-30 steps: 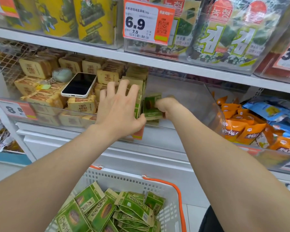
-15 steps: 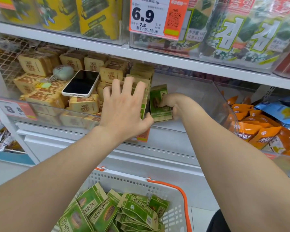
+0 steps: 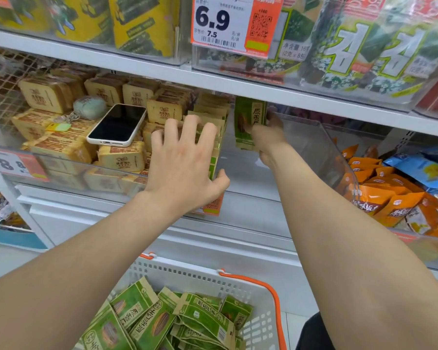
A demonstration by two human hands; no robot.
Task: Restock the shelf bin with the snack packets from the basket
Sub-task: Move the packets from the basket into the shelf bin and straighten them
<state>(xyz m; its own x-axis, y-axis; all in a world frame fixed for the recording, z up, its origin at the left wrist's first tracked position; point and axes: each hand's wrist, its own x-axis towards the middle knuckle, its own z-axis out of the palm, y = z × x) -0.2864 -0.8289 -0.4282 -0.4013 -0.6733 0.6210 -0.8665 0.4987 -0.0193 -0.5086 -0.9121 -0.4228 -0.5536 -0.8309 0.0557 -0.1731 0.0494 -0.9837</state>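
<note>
The orange-and-white price tag (image 3: 235,24) on the upper bin (image 3: 213,62) reads 6.9 in big digits, with a smaller 7.5 beneath, a barcode under that and a QR code at the right. Its top line ends in 16g. Beside it the seaweed packs (image 3: 374,54) carry the Korean 김 twice in large white letters, and a small panel gives 16克 (2克×8包). At the left, the lower tag (image 3: 13,164) shows 8 and part of another 8. The green packet (image 3: 249,122) in my right hand (image 3: 268,140) bears vertical Chinese characters starting 原 — the rest blurs.
</note>
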